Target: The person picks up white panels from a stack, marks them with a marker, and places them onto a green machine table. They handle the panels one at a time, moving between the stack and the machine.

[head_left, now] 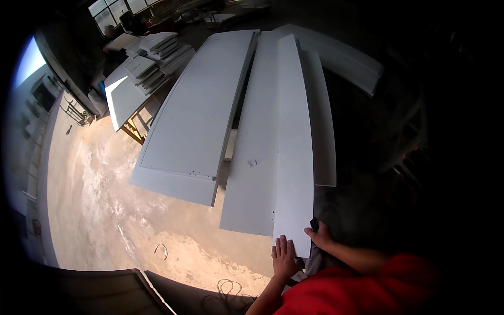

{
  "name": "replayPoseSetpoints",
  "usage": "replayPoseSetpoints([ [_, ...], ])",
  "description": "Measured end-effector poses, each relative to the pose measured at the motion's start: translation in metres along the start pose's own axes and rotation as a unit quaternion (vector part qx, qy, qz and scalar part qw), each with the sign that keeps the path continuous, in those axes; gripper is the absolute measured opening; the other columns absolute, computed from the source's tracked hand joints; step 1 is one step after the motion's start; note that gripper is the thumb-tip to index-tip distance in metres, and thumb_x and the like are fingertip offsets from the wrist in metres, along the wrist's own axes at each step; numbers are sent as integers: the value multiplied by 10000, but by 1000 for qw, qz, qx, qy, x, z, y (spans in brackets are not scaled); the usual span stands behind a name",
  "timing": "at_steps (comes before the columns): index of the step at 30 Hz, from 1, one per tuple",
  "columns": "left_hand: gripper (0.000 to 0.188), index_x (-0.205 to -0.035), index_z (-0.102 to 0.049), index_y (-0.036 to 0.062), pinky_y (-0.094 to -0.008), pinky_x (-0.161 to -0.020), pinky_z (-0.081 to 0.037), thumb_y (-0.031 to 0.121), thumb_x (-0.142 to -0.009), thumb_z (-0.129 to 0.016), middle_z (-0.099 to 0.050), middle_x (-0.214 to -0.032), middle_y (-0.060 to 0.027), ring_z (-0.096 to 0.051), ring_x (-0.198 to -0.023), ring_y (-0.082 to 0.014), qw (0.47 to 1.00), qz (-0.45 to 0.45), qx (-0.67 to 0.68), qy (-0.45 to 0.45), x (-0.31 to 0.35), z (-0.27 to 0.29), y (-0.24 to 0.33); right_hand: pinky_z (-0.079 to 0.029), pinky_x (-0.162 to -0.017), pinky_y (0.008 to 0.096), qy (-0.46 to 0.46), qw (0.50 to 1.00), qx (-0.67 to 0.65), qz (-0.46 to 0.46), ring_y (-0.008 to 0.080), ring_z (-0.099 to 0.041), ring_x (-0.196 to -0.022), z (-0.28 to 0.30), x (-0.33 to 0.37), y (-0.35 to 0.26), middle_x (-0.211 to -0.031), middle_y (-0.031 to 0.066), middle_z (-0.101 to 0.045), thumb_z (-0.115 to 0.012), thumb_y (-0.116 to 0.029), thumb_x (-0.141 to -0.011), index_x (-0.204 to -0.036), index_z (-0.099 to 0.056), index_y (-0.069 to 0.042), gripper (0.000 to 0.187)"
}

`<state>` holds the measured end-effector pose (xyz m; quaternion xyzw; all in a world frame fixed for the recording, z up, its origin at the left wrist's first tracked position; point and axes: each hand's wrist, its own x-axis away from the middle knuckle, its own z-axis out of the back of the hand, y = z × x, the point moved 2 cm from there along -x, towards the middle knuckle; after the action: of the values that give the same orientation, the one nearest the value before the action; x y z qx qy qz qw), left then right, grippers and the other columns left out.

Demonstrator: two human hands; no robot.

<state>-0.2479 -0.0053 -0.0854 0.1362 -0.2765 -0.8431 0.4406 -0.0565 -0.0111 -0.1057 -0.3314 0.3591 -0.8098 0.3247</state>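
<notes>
A long, narrow white panel [294,142] stretches away from me, lying along the right side of a wider white panel [252,152]. My left hand [284,258] rests on the narrow panel's near end, fingers stretched out and flat. At that panel's right edge is my right hand [321,237], closed round a small black object [314,224] whose kind I cannot make out. Some small pieces [253,163] lie on the wider panel, too tiny to name. Dark holes show near its front edge.
Left of these, another large white panel [194,105] lies across a gap. More white panels [325,121] extend on the right. Farther left, stacked boards [152,65] sit on a table [119,105]. A curved strip [161,251] and a cable [226,294] lie on the floor.
</notes>
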Motion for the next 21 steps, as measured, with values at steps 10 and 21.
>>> replayPoseSetpoints([
  [10, 304, -1064, -641, -52, -348, -732, -525, 70, -789, -687, -703, -914, -180, -700, -837, -231, 924, 185, 295, 161, -3, 38, -93, -499, -655, 378, -60, 975, -2, 214, 262, -658, -700, -28, 6, -108, -760, 137, -662, -724, -274, -794, -878, -603, -23, 292],
  [21, 291, -718, -607, -69, -301, -403, -420, 174, -832, -718, -575, -572, -95, -557, -470, -166, 708, 457, 515, 157, 18, 17, -225, -482, -642, 418, 74, 996, 9, 53, 300, -625, -683, 5, -28, 60, -724, 152, -628, -764, -244, -737, -814, -588, -9, 304],
])
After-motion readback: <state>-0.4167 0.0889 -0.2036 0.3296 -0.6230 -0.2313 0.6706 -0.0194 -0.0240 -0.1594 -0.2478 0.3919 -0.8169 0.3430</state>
